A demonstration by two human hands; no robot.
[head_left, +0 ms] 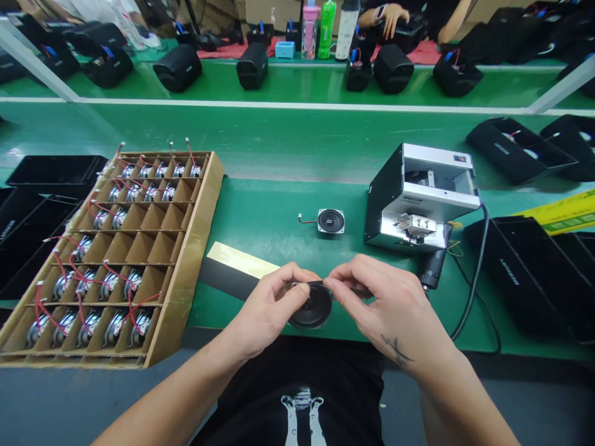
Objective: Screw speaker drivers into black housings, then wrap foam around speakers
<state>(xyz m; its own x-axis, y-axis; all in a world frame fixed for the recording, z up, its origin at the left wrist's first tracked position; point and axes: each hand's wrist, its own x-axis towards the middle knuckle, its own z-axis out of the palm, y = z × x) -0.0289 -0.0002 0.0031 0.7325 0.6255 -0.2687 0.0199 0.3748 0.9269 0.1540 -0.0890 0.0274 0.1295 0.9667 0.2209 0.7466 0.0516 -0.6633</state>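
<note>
Near the front edge of the green table lies a round black speaker (pixel 312 308), with both hands at its upper rim. My left hand (pixel 274 303) is closed, thumb and fingers pinching at the speaker's upper left edge. On the other side, my right hand (pixel 379 303) pinches a thin black strip (pixel 360 292) that runs along the top of the rim. Behind my left hand is a black sheet with a pale yellow band (pixel 242 260). A second speaker (pixel 331 221), with a red wire and white plug, lies farther back.
A cardboard divider box (pixel 198 232) of wired speakers stands at left. A silver-and-black machine (pixel 421 198) with a cable and black screwdriver (pixel 433 266) is at right. Black housings (pixel 520 279) flank both sides; another person's hand (pixel 393 18) is across the table.
</note>
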